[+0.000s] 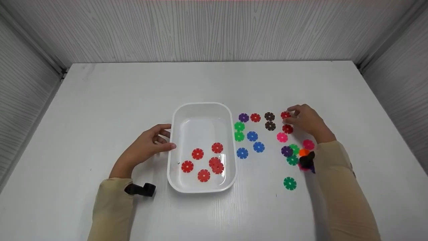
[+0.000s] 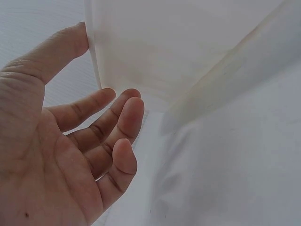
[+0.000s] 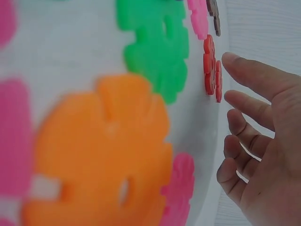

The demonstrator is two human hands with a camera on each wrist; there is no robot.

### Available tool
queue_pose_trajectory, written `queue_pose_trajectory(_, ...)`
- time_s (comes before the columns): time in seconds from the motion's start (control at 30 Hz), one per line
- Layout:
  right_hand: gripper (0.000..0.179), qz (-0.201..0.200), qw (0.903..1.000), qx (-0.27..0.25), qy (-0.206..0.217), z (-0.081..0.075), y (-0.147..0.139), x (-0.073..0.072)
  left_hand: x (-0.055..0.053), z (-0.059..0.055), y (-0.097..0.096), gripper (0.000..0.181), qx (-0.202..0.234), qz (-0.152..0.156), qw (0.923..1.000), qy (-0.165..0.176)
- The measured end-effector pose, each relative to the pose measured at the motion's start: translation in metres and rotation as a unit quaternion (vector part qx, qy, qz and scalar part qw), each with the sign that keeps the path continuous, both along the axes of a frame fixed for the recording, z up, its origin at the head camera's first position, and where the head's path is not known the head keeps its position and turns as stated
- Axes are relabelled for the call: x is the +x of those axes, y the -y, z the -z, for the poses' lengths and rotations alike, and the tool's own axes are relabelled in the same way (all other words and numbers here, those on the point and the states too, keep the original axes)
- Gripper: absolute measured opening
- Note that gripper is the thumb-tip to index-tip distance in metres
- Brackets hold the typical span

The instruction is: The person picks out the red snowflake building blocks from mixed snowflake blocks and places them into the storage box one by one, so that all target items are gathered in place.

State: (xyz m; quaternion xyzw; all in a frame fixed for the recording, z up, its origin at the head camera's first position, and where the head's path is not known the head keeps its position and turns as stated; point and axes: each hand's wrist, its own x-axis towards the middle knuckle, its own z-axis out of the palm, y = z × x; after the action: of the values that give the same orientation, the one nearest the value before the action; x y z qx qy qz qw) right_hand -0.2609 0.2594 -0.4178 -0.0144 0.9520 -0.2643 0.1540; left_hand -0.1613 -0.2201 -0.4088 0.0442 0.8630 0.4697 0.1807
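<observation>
My left hand [image 1: 142,147] holds the left rim of a white plastic tray [image 1: 202,193], thumb over the rim and fingers at the outer wall. The left wrist view shows this hand [image 2: 61,136] with fingers bent loosely against the tray wall [image 2: 155,47]. Several red notched discs [image 1: 197,154] lie in the tray's near half. My right hand [image 1: 309,120] is at a red disc [image 1: 285,115] on the table, thumb and forefinger spread beside it. In the right wrist view, the fingertips of that hand [image 3: 263,127] are parted, close to two red discs [image 3: 209,66].
Right of the tray lie loose discs: purple [image 1: 243,117], red [image 1: 255,117], brown [image 1: 269,116], light green [image 1: 239,126] and blue [image 1: 252,136]. Pink [image 1: 282,137], dark green [image 1: 290,183] and orange [image 1: 304,152] ones lie nearer the right forearm, some overlapping. A wall panel [image 1: 207,31] borders the table's back.
</observation>
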Motion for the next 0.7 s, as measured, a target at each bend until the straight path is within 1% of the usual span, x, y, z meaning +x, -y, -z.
queue_pose_trajectory(0.17,0.052,0.004,0.9999,0.012,0.010,0.000,0.000,-0.001,0.000,0.001,0.000,0.068,-0.001,-0.001,1.0000,0.001)
queue_pose_trajectory(0.3,0.047,0.004,0.9994,0.032,0.015,-0.004,0.003,-0.001,0.000,0.001,0.001,0.068,0.003,-0.001,1.0000,0.001)
queue_pose_trajectory(0.4,0.044,-0.007,0.9984,0.054,0.012,-0.007,0.005,-0.003,0.000,0.000,0.001,0.067,0.005,-0.002,1.0000,0.002)
queue_pose_trajectory(0.57,0.044,-0.034,0.9950,0.093,-0.007,-0.010,0.009,-0.004,0.001,0.000,0.000,0.067,0.010,0.000,1.0000,0.001)
queue_pose_trajectory(0.7,0.044,-0.043,0.9943,0.096,-0.015,-0.010,0.008,-0.003,0.001,0.001,0.000,0.067,0.007,0.000,1.0000,-0.003)
